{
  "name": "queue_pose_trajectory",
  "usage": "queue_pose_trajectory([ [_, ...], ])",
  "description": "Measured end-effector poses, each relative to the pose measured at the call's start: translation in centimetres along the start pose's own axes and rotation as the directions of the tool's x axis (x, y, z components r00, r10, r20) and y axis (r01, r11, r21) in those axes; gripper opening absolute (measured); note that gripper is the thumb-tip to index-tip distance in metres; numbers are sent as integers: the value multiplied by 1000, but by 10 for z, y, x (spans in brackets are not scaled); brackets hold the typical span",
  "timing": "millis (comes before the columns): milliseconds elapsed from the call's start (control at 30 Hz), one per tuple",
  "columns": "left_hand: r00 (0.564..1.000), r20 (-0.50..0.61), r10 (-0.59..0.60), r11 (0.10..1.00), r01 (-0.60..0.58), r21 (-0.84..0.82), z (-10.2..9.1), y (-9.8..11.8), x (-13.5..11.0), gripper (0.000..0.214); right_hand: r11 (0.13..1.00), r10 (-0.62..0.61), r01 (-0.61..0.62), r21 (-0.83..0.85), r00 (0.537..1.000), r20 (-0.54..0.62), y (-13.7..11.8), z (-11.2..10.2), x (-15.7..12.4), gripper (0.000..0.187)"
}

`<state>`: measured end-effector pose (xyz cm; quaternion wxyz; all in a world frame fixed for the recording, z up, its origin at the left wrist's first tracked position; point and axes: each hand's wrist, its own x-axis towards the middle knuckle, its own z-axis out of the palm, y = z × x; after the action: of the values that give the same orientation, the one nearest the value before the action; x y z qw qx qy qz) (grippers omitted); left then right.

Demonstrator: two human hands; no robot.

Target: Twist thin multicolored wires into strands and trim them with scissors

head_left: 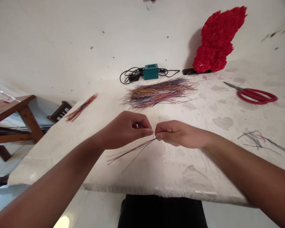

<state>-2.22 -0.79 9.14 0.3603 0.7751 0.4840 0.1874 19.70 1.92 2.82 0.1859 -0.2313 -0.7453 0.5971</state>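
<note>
My left hand point(128, 128) and my right hand point(178, 133) meet fingertip to fingertip over the white table point(156, 171). Both are pinched closed on one end of a small bundle of thin coloured wires point(130, 151), which trails down and to the left over the table. A large pile of the same coloured wires point(160, 91) lies further back, beyond the hands. A smaller orange-red bundle point(82, 107) lies near the table's left edge.
Red-handled scissors point(253, 94) lie at the right. A teal box point(150, 71) with black cables sits by the wall, beside a red fluffy wing-shaped object point(217, 39). Loose wire scraps point(258, 141) lie at the right. A wooden bench point(11, 118) stands left of the table.
</note>
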Motion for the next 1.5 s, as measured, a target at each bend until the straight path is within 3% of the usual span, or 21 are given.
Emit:
queue_pose_trajectory([
  [133,982,-145,120,926,-58,374,12,18,-11,14,998,-5,-4,-69,992,-122,3,1,2,20],
  [200,939,-222,262,803,-85,589,25,22,-20,17,997,-10,-5,-78,981,-191,5,3,3,22],
  [267,878,-241,413,622,-79,779,37,21,-28,21,997,-24,6,-71,966,-256,7,5,4,23],
  [367,816,-243,524,462,-32,886,51,14,-33,18,998,-49,36,-47,940,-338,10,8,7,25],
  [467,733,-332,594,497,-9,868,60,6,-31,13,997,-67,77,10,914,-400,10,11,9,24],
  [600,589,-506,630,639,-24,769,71,-7,-27,7,977,-52,131,169,910,-410,9,14,9,23],
  [767,522,-708,476,854,-83,513,90,-13,-27,7,903,-91,212,373,945,-315,8,16,9,20],
  [833,545,-775,321,942,-102,318,94,-12,-27,6,872,-122,229,433,958,-261,8,14,8,19],
  [900,637,-766,92,993,-115,24,92,-13,-25,5,851,-144,218,477,972,-187,7,11,5,19],
  [967,779,-622,-82,952,-124,-280,85,-16,-22,8,856,-152,174,487,985,-83,5,8,2,18],
  [1033,895,-436,-96,869,-138,-476,73,-23,-20,12,889,-134,108,445,990,29,3,5,-2,18],
  [1067,928,-367,-66,839,-147,-524,66,-27,-20,13,909,-115,74,409,991,75,2,4,-3,18],
  [1133,964,-265,-22,832,-130,-540,52,-32,-19,15,940,-69,19,340,988,136,1,3,-5,20],
  [1267,993,-114,7,914,-53,-402,26,-27,-22,16,961,-11,-36,274,985,170,0,1,-5,21],
  [1500,992,119,-45,999,47,-14,-3,8,-19,14,986,34,-52,158,993,114,-2,2,-4,19],
])
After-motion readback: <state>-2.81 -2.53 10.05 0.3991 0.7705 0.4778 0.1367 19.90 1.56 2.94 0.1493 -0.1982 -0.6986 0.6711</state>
